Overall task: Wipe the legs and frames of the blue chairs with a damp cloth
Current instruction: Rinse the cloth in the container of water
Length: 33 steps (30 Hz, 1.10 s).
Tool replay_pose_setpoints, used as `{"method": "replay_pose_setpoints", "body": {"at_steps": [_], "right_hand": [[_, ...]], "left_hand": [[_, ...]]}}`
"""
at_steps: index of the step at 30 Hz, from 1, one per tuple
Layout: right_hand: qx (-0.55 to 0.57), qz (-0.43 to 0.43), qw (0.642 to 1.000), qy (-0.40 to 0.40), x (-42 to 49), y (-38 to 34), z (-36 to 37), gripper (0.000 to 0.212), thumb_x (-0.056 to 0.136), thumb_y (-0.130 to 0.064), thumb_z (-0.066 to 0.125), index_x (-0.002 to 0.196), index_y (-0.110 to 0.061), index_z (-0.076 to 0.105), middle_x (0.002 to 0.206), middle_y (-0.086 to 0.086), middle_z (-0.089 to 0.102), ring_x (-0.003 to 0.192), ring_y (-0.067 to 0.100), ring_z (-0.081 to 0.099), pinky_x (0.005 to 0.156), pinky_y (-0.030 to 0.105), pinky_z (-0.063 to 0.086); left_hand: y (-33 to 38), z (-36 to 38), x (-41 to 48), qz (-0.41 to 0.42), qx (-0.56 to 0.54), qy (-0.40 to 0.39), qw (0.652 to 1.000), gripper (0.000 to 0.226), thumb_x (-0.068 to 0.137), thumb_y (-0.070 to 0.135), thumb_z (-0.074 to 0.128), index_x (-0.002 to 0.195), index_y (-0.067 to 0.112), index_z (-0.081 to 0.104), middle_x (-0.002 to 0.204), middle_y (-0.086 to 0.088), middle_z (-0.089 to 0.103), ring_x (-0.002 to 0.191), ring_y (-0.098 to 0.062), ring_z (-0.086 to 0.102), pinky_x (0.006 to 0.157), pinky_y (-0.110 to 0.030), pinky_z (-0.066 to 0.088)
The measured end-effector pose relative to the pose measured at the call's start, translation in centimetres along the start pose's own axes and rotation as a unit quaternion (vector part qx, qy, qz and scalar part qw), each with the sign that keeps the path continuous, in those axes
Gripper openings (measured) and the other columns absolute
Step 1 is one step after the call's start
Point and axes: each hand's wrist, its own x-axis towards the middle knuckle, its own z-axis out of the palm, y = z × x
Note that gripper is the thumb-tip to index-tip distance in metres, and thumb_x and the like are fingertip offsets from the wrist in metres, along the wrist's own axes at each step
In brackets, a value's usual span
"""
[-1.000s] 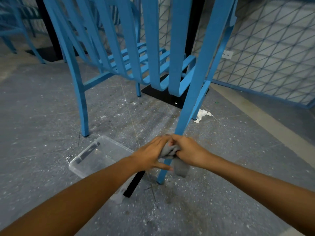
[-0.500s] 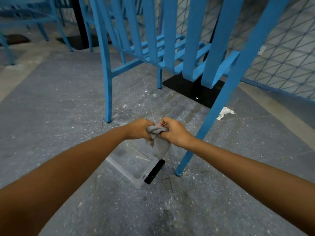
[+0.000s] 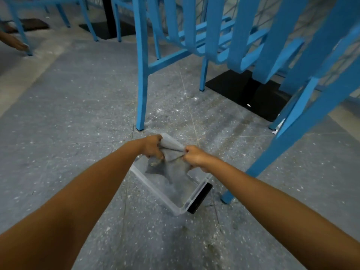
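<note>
A grey damp cloth (image 3: 171, 162) is stretched between my two hands above a clear plastic tub (image 3: 181, 208) on the floor. My left hand (image 3: 153, 147) grips the cloth's left edge and my right hand (image 3: 194, 157) pinches its right edge. The blue chair (image 3: 243, 41) stands just beyond, tilted toward me. Its near right leg (image 3: 276, 152) slants down to the floor right of the tub, a little apart from my right hand. Its left leg (image 3: 141, 90) stands straight behind the tub.
A black table base (image 3: 247, 94) lies under the chair. More blue chairs (image 3: 17, 22) stand at the back left, where another person's hand (image 3: 16, 43) reaches in. A white scrap (image 3: 278, 125) lies behind the right leg. The floor is speckled grey concrete.
My hands left the chair's right leg, moved left over the tub and pulled the bunched cloth apart into a spread sheet.
</note>
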Motion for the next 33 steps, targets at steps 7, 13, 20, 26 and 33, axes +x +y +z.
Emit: {"method": "replay_pose_setpoints", "body": {"at_steps": [7,13,20,26,33], "right_hand": [[-0.049,0.067,0.996,-0.03,2.6,2.0,3.7,0.011,0.088,0.0,0.041,0.098,-0.005,0.042,0.098,0.019,0.045,0.085,0.034,0.052,0.053,0.039,0.053],[-0.126,0.084,0.988,-0.035,4.5,3.8,5.2,0.025,0.089,-0.005,0.044,0.114,-0.004,0.046,0.11,0.02,0.048,0.104,0.042,0.056,0.041,0.032,0.05],[-0.215,0.075,0.974,-0.01,6.0,5.9,6.2,0.037,0.091,-0.013,0.048,0.126,-0.002,0.044,0.134,0.022,0.047,0.123,0.035,0.046,0.1,0.036,0.038],[-0.258,0.064,0.964,0.013,5.6,6.1,6.9,0.033,0.093,-0.01,0.041,0.124,0.001,0.047,0.134,0.022,0.048,0.124,0.036,0.046,0.102,0.038,0.038],[-0.326,0.042,0.943,0.04,3.7,4.5,6.1,0.03,0.093,-0.006,0.042,0.121,0.0,0.051,0.129,0.018,0.053,0.119,0.033,0.051,0.096,0.037,0.043]], "left_hand": [[-2.5,3.4,2.5,-0.022,0.083,0.009,0.996,0.054,0.082,0.009,0.064,0.131,0.005,0.043,0.132,-0.014,0.051,0.121,-0.03,0.049,0.096,-0.032,0.04],[-4.5,5.8,5.1,-0.013,0.12,0.0,0.993,0.043,0.088,0.014,0.057,0.13,0.007,0.049,0.134,-0.013,0.053,0.124,-0.029,0.048,0.1,-0.03,0.037],[-5.9,8.1,7.8,-0.047,0.131,0.018,0.99,0.035,0.093,0.016,0.051,0.125,0.003,0.053,0.132,-0.018,0.053,0.122,-0.032,0.05,0.104,-0.035,0.038],[-5.6,9.1,8.3,-0.083,0.162,0.001,0.983,0.044,0.095,0.013,0.048,0.137,0.002,0.038,0.143,-0.02,0.039,0.134,-0.032,0.038,0.114,-0.038,0.027],[-4.7,8.6,7.2,-0.056,0.193,-0.016,0.979,0.042,0.096,0.013,0.045,0.136,0.003,0.039,0.142,-0.019,0.042,0.132,-0.033,0.04,0.111,-0.04,0.033]]}}
